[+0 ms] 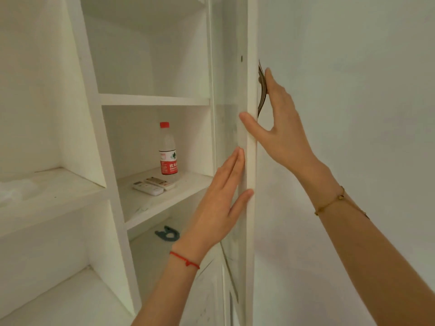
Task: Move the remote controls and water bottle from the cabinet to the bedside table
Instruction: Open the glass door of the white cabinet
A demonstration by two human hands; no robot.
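Note:
A clear water bottle [168, 149] with a red cap and red label stands upright at the back of a white cabinet shelf [150, 208]. In front of it lie two white remote controls [153, 185] side by side. The cabinet door [251, 161] is swung open, edge-on to me. My right hand [280, 128] grips the door's edge, fingers behind its dark metal handle [261, 90], thumb on the inner face. My left hand [219, 203] lies flat against the door's inner side, thumb hooked on the edge.
A teal plastic object [168, 233] lies on the shelf below. Open white shelves [47, 184] stand to the left. A bare white wall [353, 90] fills the right side. The door has a glass panel [226, 114].

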